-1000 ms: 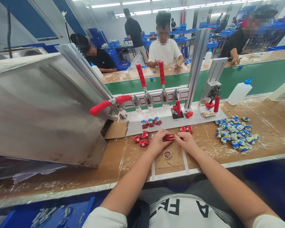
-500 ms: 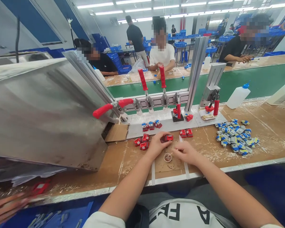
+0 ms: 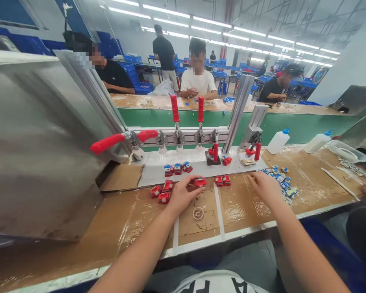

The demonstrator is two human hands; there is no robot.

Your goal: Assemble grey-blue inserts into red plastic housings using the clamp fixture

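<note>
My left hand point(image 3: 183, 193) grips a small red plastic housing point(image 3: 200, 182) between thumb and fingers, just above the bench. Below it sits a small round cup point(image 3: 198, 213) with a thin pale stick point(image 3: 202, 208) leaning in it. My right hand point(image 3: 266, 187) is at the left edge of a pile of blue-and-white parts point(image 3: 288, 188). Its fingers are bent and slightly apart, and nothing shows in them. Two red housings point(image 3: 222, 180) lie between my hands. More red housings point(image 3: 164, 192) lie left of my left hand, and red ones with blue-and-white pieces point(image 3: 177, 169) stand behind.
Red-handled toggle clamps point(image 3: 175, 109) line a metal frame behind the work area. A smaller clamp stand point(image 3: 253, 142) is to its right. White bottles point(image 3: 278, 141) stand farther right. A large metal box point(image 3: 45, 154) fills the left. Co-workers point(image 3: 198, 79) sit across the green divider point(image 3: 158, 118).
My right hand has moved from beside the cup to the blue-and-white pile. The thin stick now rests in the cup. My left hand still holds the red housing. The view has shifted right.
</note>
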